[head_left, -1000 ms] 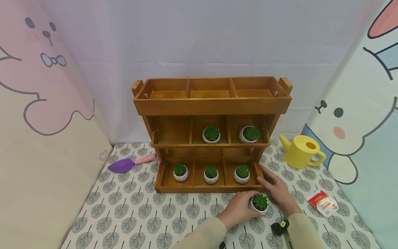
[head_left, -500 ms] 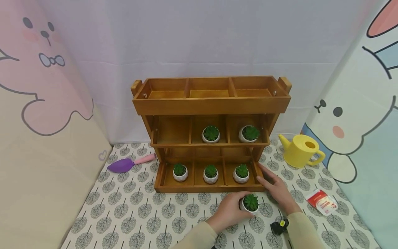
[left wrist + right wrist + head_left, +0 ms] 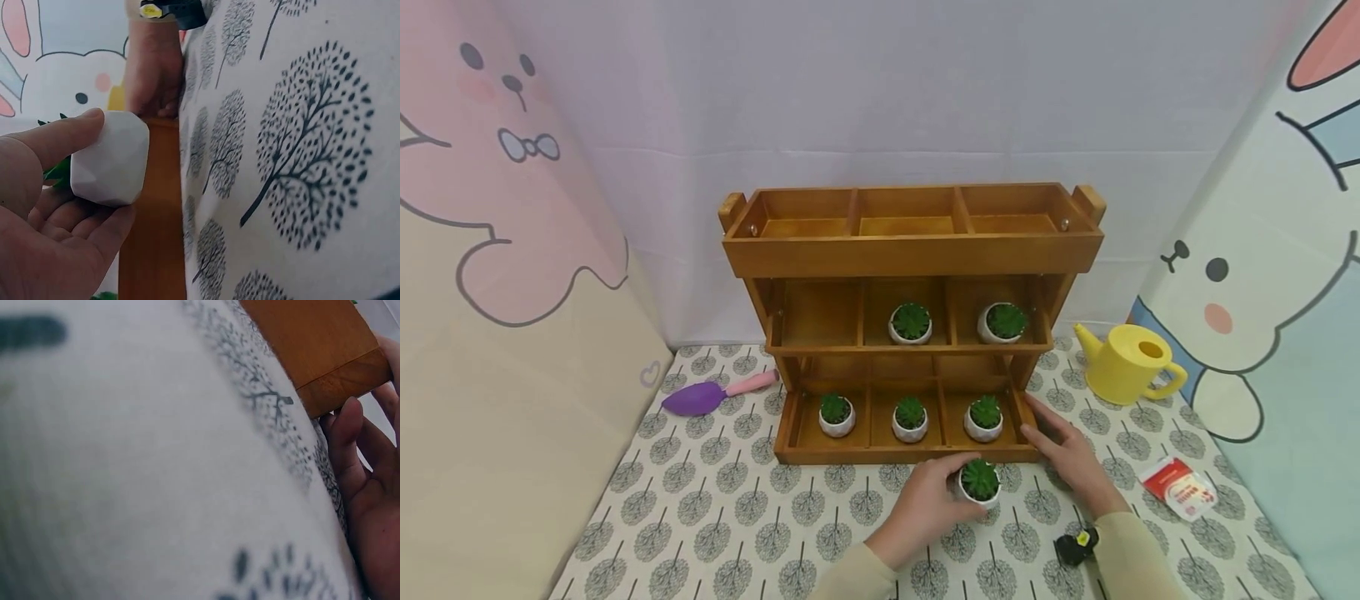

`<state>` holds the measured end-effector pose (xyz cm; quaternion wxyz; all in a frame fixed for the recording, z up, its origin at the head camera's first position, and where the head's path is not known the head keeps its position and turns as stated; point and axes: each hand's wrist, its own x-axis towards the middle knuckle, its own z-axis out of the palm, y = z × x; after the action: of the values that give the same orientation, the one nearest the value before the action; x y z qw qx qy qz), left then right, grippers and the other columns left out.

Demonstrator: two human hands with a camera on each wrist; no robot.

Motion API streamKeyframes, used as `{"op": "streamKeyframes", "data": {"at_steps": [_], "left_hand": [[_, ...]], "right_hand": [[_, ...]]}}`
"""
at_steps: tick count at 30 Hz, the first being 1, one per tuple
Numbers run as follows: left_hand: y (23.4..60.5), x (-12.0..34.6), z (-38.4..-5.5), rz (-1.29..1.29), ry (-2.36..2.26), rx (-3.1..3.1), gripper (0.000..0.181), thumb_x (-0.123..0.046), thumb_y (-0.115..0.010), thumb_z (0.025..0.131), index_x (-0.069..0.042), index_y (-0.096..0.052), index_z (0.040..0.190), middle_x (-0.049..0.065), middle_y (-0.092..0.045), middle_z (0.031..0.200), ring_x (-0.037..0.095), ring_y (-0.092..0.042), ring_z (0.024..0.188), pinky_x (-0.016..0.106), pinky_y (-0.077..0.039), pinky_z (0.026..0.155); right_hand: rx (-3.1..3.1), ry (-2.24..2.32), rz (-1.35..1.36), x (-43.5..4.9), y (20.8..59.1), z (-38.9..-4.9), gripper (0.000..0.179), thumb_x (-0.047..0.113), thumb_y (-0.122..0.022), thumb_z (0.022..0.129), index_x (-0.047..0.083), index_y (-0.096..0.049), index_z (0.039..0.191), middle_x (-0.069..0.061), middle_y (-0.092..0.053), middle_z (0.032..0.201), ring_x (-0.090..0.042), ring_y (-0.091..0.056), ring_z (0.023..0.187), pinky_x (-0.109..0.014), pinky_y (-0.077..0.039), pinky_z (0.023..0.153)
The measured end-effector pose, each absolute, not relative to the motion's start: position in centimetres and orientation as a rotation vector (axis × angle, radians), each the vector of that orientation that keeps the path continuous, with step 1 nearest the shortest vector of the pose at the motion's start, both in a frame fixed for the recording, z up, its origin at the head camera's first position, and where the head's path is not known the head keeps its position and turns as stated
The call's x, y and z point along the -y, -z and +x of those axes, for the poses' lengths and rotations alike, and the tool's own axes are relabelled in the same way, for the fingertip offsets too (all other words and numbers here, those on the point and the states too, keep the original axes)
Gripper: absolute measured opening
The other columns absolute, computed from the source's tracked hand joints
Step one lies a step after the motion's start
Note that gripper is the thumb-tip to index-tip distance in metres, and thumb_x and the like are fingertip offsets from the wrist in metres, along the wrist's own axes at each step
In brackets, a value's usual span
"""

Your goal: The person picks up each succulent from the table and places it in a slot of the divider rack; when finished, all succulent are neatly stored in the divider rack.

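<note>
My left hand [image 3: 927,502] grips a small potted succulent [image 3: 980,480] by its white faceted pot, in front of the wooden shelf's [image 3: 906,457] bottom tier. In the left wrist view, the thumb and fingers [image 3: 115,231] pinch the white pot [image 3: 111,159], and green leaves poke out behind the thumb. My right hand [image 3: 1072,461] rests against the shelf's lower right corner, fingers fairly straight along its side. The right wrist view has that hand [image 3: 375,506] at the wooden corner [image 3: 344,381], its thumb near the underside.
Succulents stand in the bottom tier's three compartments, one of them a left succulent [image 3: 837,416]; two more sit on the middle tier, including a right one [image 3: 1003,322]. A yellow watering can [image 3: 1127,364] and a red-white packet [image 3: 1180,488] lie right; a purple trowel [image 3: 696,399] lies left.
My left hand has carried the potted succulent leftward and slightly up, away from my right hand. The right hand stays at the shelf corner.
</note>
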<state>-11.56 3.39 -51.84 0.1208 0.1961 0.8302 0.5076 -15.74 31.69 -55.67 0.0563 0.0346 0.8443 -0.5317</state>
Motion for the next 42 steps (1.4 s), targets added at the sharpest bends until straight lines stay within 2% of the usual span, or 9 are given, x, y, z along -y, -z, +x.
{"op": "streamKeyframes", "data": {"at_steps": [6, 13, 17, 24, 30, 37, 42], "left_hand": [[51.1, -1.7, -11.8, 0.581, -1.527, -2.448, 0.069, -0.016, -0.094, 0.078, -0.015, -0.067, 0.141, -0.004, -0.071, 0.126, 0.016, -0.066, 0.114, 0.041, -0.054, 0.1], [50.1, 0.4, -12.2, 0.569, -1.583, -2.442, 0.067, -0.016, -0.093, 0.08, -0.017, -0.067, 0.141, 0.004, -0.07, 0.13, 0.028, -0.067, 0.118, 0.044, -0.055, 0.1], [49.4, 1.6, -12.4, 0.546, -1.559, -2.469, 0.069, -0.017, -0.092, 0.08, -0.016, -0.066, 0.143, 0.005, -0.069, 0.131, 0.025, -0.066, 0.119, 0.046, -0.053, 0.102], [48.3, 3.6, -13.0, 0.506, -1.512, -2.511, 0.073, -0.027, -0.093, 0.08, -0.025, -0.063, 0.146, 0.004, -0.071, 0.128, 0.021, -0.066, 0.114, 0.044, -0.054, 0.099], [46.7, 5.4, -13.4, 0.558, -1.523, -2.55, 0.071, -0.022, -0.092, 0.081, -0.019, -0.063, 0.146, 0.004, -0.072, 0.127, 0.019, -0.069, 0.112, 0.042, -0.056, 0.096], [44.4, 7.6, -14.1, 0.585, -1.513, -2.635, 0.067, -0.022, -0.091, 0.083, -0.015, -0.065, 0.144, 0.003, -0.07, 0.132, 0.021, -0.066, 0.12, 0.046, -0.052, 0.103], [42.7, 9.0, -14.8, 0.611, -1.543, -2.671, 0.064, -0.017, -0.091, 0.082, -0.013, -0.066, 0.141, 0.004, -0.072, 0.128, 0.021, -0.068, 0.117, 0.043, -0.056, 0.098]], "right_hand": [[-2.558, 1.623, 0.11, -31.7, 55.7, -15.7, 0.072, 0.051, -0.061, 0.104, 0.033, -0.031, 0.166, -0.002, -0.02, 0.173, -0.038, -0.009, 0.158, -0.069, -0.007, 0.121], [-2.548, 1.619, 0.119, -31.7, 55.7, -15.7, 0.071, 0.052, -0.061, 0.104, 0.034, -0.031, 0.166, -0.002, -0.019, 0.173, -0.038, -0.008, 0.158, -0.07, -0.006, 0.12], [-2.55, 1.62, 0.122, -31.8, 55.8, -15.8, 0.071, 0.053, -0.061, 0.103, 0.034, -0.031, 0.166, -0.001, -0.02, 0.173, -0.038, -0.008, 0.158, -0.07, -0.007, 0.12], [-2.549, 1.635, 0.11, -31.9, 56.0, -15.8, 0.071, 0.051, -0.061, 0.104, 0.033, -0.031, 0.166, 0.0, -0.02, 0.172, -0.037, -0.009, 0.158, -0.069, -0.008, 0.121], [-2.55, 1.614, 0.136, -31.9, 56.0, -15.8, 0.071, 0.053, -0.061, 0.103, 0.036, -0.03, 0.165, -0.002, -0.018, 0.173, -0.038, -0.007, 0.158, -0.071, -0.006, 0.12], [-2.552, 1.615, 0.13, -31.9, 55.9, -15.7, 0.071, 0.052, -0.061, 0.103, 0.037, -0.03, 0.165, -0.002, -0.018, 0.173, -0.039, -0.007, 0.158, -0.072, -0.006, 0.119], [-2.554, 1.616, 0.12, -31.9, 56.0, -15.7, 0.071, 0.051, -0.061, 0.104, 0.034, -0.031, 0.165, -0.002, -0.019, 0.173, -0.039, -0.007, 0.158, -0.071, -0.006, 0.119]]}}
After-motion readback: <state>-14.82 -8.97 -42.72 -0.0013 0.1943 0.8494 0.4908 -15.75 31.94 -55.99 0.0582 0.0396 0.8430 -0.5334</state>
